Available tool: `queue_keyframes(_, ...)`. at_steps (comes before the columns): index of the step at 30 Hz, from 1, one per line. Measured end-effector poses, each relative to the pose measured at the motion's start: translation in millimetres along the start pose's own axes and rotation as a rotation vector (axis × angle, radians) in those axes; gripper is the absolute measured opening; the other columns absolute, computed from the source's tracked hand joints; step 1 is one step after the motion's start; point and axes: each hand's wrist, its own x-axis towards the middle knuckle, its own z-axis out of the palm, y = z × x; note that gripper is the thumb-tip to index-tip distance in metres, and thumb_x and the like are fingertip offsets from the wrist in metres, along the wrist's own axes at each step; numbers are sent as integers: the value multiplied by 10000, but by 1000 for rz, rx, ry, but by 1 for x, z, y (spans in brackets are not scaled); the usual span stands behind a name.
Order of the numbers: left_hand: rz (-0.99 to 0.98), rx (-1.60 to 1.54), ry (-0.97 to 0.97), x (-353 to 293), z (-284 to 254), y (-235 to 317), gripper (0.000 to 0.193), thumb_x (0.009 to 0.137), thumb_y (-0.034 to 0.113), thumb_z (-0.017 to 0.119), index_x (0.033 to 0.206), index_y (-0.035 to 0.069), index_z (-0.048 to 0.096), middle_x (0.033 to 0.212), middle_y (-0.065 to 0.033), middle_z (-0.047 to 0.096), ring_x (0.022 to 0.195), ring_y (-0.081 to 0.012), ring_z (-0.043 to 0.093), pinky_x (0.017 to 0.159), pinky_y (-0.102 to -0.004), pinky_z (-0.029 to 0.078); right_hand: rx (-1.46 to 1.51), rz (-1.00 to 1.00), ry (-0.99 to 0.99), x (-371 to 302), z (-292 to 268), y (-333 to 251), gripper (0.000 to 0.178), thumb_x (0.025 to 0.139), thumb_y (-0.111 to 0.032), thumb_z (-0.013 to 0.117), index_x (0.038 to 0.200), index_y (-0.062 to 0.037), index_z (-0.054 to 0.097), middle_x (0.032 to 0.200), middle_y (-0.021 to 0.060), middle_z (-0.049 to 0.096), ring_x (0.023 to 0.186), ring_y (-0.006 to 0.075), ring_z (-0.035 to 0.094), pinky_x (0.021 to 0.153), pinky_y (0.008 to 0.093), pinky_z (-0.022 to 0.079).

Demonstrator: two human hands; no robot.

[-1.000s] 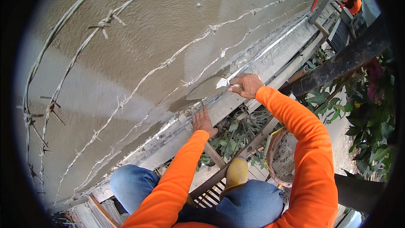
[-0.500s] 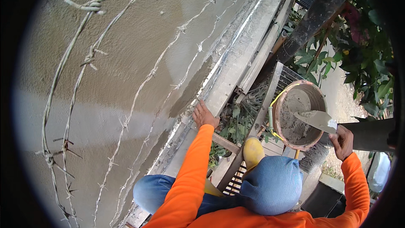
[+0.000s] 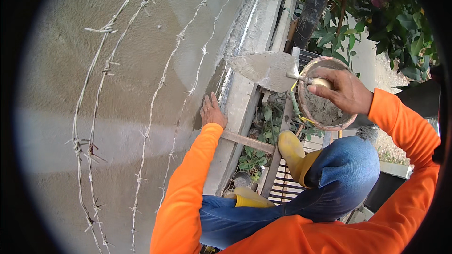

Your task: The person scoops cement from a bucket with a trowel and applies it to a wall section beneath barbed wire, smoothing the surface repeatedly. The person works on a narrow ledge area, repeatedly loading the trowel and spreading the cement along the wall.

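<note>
My right hand [image 3: 346, 90] is wrapped round the pale handle of a pointing trowel [image 3: 266, 69], above the bucket. The trowel's broad blade is smeared with grey mortar and reaches left over the concrete ledge [image 3: 244, 95], its tip close to the wall. Beneath my right hand, a round bucket [image 3: 302, 98] holds wet grey mortar [image 3: 321, 109]; the hand and handle hide part of it. My left hand [image 3: 213, 114] rests with fingers outstretched at the base of the plastered wall [image 3: 127, 94], by the ledge. It holds nothing.
Several strands of barbed wire [image 3: 162, 79] run along the wall to the left of my arm. My yellow boots [image 3: 292, 153] stand on a slatted metal platform [image 3: 286, 184]. A wooden crosspiece [image 3: 248, 141] spans beside my left wrist. Leafy branches [image 3: 400, 28] and a dark post [image 3: 320, 7] are at the upper right.
My right hand has swung the trowel from the bucket's right side leftward, out over the ledge. The left hand stays at the wall, a little higher in view, and the view has shifted.
</note>
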Motion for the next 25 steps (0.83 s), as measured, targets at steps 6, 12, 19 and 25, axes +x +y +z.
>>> queue_keyframes(6, -79, -159, -199, 9, -41, 22, 1078, 802, 238, 806, 1654, 128, 156, 1609, -185, 368, 1496, -365, 362, 1205, -501, 352, 505, 381, -311, 48, 81, -9, 407, 990, -393, 667, 1171, -33, 606, 802, 119, 651, 652, 256, 666, 547, 429, 524)
queue_keyframes(12, -151, -206, -18, -36, -37, -2, 988, 826, 252, 790, 1624, 100, 228, 1595, -187, 380, 1492, -368, 356, 1208, -506, 335, 518, 602, -191, 66, 138, -12, 420, 1031, -439, 597, 1140, -35, 549, 694, 78, 556, 483, 199, 564, 415, 390, 471)
queue_keyframes(19, -310, -197, 52, -105, 18, -43, 985, 810, 208, 792, 1613, 79, 237, 1612, -194, 362, 1505, -377, 329, 1220, -514, 301, 962, 541, -133, 72, 249, -35, 497, 1059, -494, 494, 1222, -25, 497, 694, 86, 543, 471, 219, 571, 377, 391, 452)
queue_keyframes(25, -438, -376, 27, -99, 62, -55, 1018, 811, 286, 819, 1625, 117, 231, 1683, -158, 262, 1531, -396, 287, 1243, -507, 265, 1294, 656, -39, 77, 373, -76, 390, 1049, -454, 535, 1181, -89, 505, 706, 69, 538, 473, 193, 526, 398, 386, 456)
